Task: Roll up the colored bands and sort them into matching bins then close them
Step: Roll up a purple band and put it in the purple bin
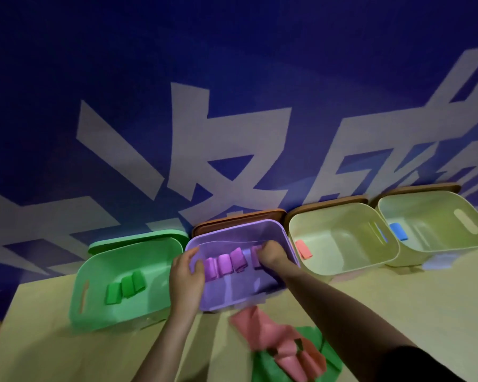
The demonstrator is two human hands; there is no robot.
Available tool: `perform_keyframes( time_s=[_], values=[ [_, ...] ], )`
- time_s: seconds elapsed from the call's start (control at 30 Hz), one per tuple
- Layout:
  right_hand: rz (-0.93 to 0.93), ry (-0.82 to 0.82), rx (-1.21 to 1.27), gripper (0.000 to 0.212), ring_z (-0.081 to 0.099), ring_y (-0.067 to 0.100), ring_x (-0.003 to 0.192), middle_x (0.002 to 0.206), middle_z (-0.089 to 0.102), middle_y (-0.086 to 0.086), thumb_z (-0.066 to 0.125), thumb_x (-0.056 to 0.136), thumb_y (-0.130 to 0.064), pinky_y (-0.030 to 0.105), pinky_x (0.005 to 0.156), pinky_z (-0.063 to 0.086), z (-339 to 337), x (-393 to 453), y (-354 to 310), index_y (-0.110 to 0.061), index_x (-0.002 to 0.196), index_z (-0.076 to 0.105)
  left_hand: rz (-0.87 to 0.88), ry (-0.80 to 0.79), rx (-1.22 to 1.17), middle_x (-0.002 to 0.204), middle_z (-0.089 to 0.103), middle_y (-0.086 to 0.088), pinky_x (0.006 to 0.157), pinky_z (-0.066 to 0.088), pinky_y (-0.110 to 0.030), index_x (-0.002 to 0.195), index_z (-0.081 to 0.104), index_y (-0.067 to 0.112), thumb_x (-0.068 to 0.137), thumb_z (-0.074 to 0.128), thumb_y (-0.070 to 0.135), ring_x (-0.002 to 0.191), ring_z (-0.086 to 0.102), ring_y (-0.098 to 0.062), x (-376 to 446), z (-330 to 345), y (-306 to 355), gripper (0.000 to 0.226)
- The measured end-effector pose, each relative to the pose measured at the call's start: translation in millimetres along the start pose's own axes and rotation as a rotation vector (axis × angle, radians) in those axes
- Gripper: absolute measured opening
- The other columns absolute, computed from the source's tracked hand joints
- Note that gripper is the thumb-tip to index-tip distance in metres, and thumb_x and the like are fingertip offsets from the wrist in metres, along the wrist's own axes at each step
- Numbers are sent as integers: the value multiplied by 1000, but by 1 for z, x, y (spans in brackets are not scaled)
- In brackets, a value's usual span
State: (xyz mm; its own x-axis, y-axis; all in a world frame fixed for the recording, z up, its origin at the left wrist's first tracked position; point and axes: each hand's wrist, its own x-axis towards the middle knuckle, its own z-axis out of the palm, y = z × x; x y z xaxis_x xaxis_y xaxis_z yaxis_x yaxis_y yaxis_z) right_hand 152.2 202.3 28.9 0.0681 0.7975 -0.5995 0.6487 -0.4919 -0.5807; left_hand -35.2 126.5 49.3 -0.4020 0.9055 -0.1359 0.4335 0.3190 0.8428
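My right hand [271, 253] is down in the purple bin [265, 296], fingers curled round a purple roll [257, 257] at the right end of the row. Left hand [186, 267] sits on the bin's left wall, fingers relaxed, tips touching the leftmost of three more purple rolls [224, 264] lined up w/ the one I'm gripping. Left of that, the green bin [94, 312] – three green rolls [125, 285] inside, green lid [138, 238] behind it. To the right, two pale bins: the near one [342, 260] holds a red roll [303, 248], the far one [431, 210] a blue roll [398, 231]. Brown lids stand behind those and the purple bin. Near me on the table [53, 354] – loose red bands [282, 346] over green bands [309, 336], not rolled yet.
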Motion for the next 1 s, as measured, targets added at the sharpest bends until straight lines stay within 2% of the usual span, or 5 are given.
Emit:
perform_keyframes(
  time_s=[0.27, 0.37, 0.53, 0.9, 1.0],
  values=[
    [57, -43, -34, 32, 56, 33, 115, 124, 60, 20, 51, 95, -17, 32, 93, 44, 20, 43, 2, 1, 120, 60, 101, 75, 17, 99, 54, -4, 87, 45, -38, 107, 68, 10, 84, 57, -7, 92, 56, -32, 4, 6, -20, 31],
    [35, -47, -49, 12, 56, 25, 92, 114, 64, 18, 54, 93, -19, 33, 90, 45, 25, 48, 5, -14, 87, 63, 124, 92, -7, 96, 53, -1, 85, 46, -41, 103, 69, 13, 83, 57, -10, 90, 55, -33, 4, 6, -21, 33],
    [-9, 4, -31, 32, 62, 29, 92, 95, 67, 16, 58, 93, -23, 38, 93, 48, 31, 56, 13, -23, 63, 49, 133, 102, -40, 98, 52, 0, 87, 46, -42, 101, 69, 14, 83, 56, -10, 94, 55, -28, 1, 7, -22, 32],
    [59, 48, 50, 8, 63, 27, 91, 101, 69, 15, 67, 86, -21, 31, 83, 49, 34, 60, 18, -15, 81, 65, 127, 129, -45, 99, 52, 1, 80, 46, -36, 98, 69, 17, 84, 55, -8, 92, 55, -26, 0, 9, -23, 32],
    [57, 160, -63, 26, 65, 28, 98, 100, 69, 11, 68, 86, -31, 34, 87, 51, 38, 61, 17, -8, 97, 67, 120, 130, -40, 99, 52, 2, 79, 47, -37, 97, 69, 20, 84, 55, -7, 91, 55, -27, 0, 10, -23, 33]
  ],
)
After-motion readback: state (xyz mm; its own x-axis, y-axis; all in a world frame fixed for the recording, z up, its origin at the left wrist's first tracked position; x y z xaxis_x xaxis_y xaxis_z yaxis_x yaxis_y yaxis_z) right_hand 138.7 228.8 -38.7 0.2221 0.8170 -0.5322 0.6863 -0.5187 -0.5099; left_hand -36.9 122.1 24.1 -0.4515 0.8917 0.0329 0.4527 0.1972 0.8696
